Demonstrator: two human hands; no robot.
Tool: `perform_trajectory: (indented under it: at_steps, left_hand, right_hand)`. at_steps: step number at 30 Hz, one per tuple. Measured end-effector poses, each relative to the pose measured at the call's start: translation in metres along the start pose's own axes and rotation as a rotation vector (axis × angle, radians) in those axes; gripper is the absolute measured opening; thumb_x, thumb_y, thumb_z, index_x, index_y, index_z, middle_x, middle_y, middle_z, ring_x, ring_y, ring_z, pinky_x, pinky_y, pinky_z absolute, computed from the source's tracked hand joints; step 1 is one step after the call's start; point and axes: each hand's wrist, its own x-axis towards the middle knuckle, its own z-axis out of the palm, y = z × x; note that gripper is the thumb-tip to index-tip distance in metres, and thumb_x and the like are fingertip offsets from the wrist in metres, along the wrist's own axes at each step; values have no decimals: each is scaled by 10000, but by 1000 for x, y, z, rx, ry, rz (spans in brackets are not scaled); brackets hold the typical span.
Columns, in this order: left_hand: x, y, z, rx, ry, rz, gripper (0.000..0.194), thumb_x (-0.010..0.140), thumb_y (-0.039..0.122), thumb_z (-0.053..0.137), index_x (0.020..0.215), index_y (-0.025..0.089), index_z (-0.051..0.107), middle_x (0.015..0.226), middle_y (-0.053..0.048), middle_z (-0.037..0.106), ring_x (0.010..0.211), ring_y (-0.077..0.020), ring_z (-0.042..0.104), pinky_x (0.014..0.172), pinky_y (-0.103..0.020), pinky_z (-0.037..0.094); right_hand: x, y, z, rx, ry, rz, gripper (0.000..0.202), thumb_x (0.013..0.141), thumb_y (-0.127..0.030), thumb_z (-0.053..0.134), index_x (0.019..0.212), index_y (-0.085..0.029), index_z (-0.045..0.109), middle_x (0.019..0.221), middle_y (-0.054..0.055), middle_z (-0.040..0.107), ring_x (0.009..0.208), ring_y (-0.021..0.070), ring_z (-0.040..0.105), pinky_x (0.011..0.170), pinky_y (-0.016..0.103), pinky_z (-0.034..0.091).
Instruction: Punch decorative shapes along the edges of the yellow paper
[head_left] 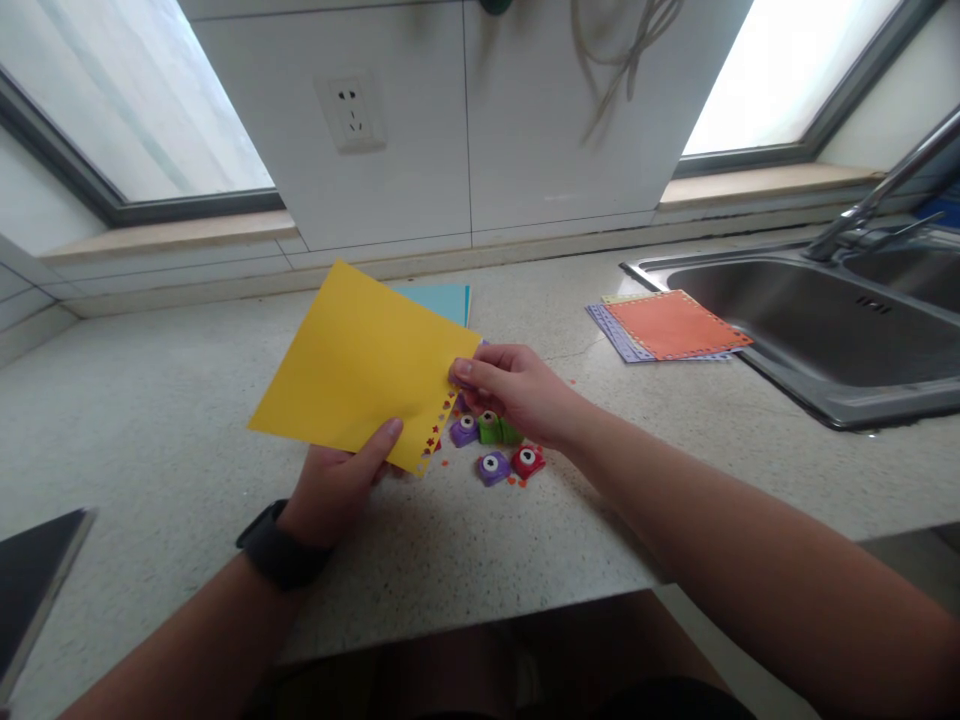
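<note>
A yellow sheet of paper (367,360) is held tilted above the counter, with small shapes punched along its right edge. My left hand (349,475) grips its lower edge, thumb on top. At the sheet's right edge, my right hand (514,385) is closed on a small purple punch (460,374), partly hidden by the fingers. Below lie a purple punch (464,430), green punches (491,428), another purple punch (493,467) and a red punch (527,460). Small paper bits are scattered near them.
Blue paper (442,300) lies behind the yellow sheet. An orange sheet (671,325) tops a stack with punched edges, left of the steel sink (795,400). A dark flat object (37,575) is at the lower left. The counter (172,400) ends at a front edge near my body.
</note>
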Motion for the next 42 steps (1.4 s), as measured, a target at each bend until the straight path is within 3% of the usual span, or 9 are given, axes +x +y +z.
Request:
perform_trajectory:
  at_steps: [16, 29, 36, 42]
  left_hand:
    - [-1, 2, -1, -9, -40, -9, 160, 819, 343, 715, 766, 219, 629, 544, 70, 529, 419, -107, 450, 392, -238, 376]
    - [-1, -1, -1, 43, -61, 26, 288, 848, 359, 692, 630, 229, 558, 489, 55, 493, 400, -104, 429, 390, -242, 362]
    - [0, -4, -3, 25, -86, -1, 271, 853, 369, 696, 666, 211, 580, 515, 57, 526, 420, -105, 464, 405, -238, 391]
    - [0, 1, -1, 9, -76, 0, 255, 856, 344, 688, 679, 201, 574, 505, 64, 532, 404, -97, 458, 396, -224, 387]
  right_hand:
    - [0, 1, -1, -85, 14, -16, 327, 867, -488, 690, 788, -174, 646, 668, 14, 592, 571, 116, 523, 515, 261, 400]
    - [0, 0, 0, -99, 8, -27, 321, 880, -483, 675, 792, -177, 639, 668, 13, 593, 572, 114, 515, 513, 259, 395]
    - [-3, -7, 4, -113, 32, -22, 326, 874, -468, 679, 752, -172, 620, 602, -7, 568, 530, 102, 494, 467, 241, 340]
    - [-2, -10, 5, -29, 25, -2, 310, 858, -450, 703, 759, -165, 634, 616, -14, 566, 541, 100, 515, 503, 241, 407]
